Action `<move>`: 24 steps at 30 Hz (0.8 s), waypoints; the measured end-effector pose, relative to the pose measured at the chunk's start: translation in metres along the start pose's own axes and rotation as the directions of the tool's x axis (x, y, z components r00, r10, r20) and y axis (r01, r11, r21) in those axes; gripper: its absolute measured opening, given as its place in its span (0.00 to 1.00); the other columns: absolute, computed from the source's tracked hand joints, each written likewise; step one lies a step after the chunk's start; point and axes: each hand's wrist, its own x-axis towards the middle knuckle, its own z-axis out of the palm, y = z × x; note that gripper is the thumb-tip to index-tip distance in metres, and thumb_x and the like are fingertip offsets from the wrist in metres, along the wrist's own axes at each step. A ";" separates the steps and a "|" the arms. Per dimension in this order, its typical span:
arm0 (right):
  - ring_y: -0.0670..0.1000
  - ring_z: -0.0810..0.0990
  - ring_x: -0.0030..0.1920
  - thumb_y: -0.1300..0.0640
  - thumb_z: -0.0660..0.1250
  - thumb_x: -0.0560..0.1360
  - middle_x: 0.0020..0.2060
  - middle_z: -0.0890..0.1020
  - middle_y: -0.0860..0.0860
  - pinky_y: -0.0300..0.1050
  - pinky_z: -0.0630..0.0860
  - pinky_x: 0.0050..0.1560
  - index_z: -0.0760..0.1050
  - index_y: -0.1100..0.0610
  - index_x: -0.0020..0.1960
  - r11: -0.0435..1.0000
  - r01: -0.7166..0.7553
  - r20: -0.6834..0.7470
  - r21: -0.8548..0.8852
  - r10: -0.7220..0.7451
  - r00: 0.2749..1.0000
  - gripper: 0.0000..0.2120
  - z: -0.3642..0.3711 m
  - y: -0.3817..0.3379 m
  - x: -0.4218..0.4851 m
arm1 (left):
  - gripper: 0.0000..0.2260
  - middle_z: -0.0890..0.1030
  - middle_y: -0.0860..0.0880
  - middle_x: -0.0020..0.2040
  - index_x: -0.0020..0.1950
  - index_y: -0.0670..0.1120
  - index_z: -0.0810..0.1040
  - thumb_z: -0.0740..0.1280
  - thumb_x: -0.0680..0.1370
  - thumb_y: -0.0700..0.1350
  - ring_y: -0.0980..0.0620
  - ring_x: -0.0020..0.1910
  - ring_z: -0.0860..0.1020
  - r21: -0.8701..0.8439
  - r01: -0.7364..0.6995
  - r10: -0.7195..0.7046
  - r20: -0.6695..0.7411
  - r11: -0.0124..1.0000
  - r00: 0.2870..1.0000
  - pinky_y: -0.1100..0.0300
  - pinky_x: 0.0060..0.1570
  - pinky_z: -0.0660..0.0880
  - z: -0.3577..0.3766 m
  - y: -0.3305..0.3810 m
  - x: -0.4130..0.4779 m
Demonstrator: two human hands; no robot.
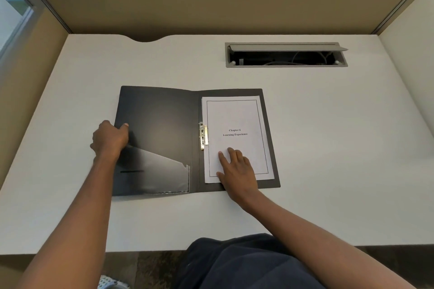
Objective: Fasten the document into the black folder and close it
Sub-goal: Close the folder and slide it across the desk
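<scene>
From the head view, the black folder (162, 138) lies open and flat on the white desk (328, 136), and everything else is best placed against its spine. Just right of the spine the document (237, 115) sits squared on the right-hand leaf, its left margin under the metal clip (203, 135), which appears to be pressed down over the paper. Fastening therefore looks done, and the step in hand is the closing. The left hand (110, 139) is at the outer edge of the left cover, far from the spine, thumb over the inside face and fingers curled beneath, pinching that edge. The right hand (237, 169) rests on the lower part of the page, fingers spread flat, gripping nothing. The next move calls for swinging the left cover over the spine onto the page, with the right hand sliding clear first.
</scene>
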 end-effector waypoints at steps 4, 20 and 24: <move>0.60 0.66 0.74 0.46 0.61 0.83 0.76 0.65 0.57 0.55 0.68 0.73 0.60 0.54 0.79 1.000 0.007 -0.001 -0.011 -0.007 1.000 0.28 -0.002 0.000 0.001 | 0.13 0.82 0.35 0.48 0.49 0.39 0.83 0.67 0.79 0.49 0.30 0.57 0.80 -0.131 -0.103 0.091 -0.094 0.986 0.991 0.45 0.59 0.75 -0.027 0.013 -0.003; 0.47 0.75 0.65 0.38 0.58 0.82 0.75 0.70 0.52 0.44 0.74 0.64 0.62 0.50 0.79 0.620 0.045 -0.090 0.783 0.041 0.995 0.29 -0.142 -0.031 0.016 | 0.14 0.85 0.42 0.48 0.52 0.46 0.85 0.66 0.82 0.55 0.45 0.44 0.82 -0.450 -0.408 0.510 0.130 0.794 0.850 0.56 0.37 0.79 -0.059 0.110 -0.090; 0.40 0.74 0.57 0.39 0.59 0.82 0.75 0.71 0.51 0.26 0.67 0.44 0.58 0.49 0.80 0.527 0.111 -0.135 0.842 0.007 0.991 0.31 -0.193 -0.042 0.019 | 0.18 0.85 0.45 0.48 0.57 0.45 0.83 0.63 0.83 0.58 0.47 0.43 0.84 -0.506 -0.368 0.525 0.211 0.780 0.824 0.58 0.34 0.82 -0.043 0.129 -0.116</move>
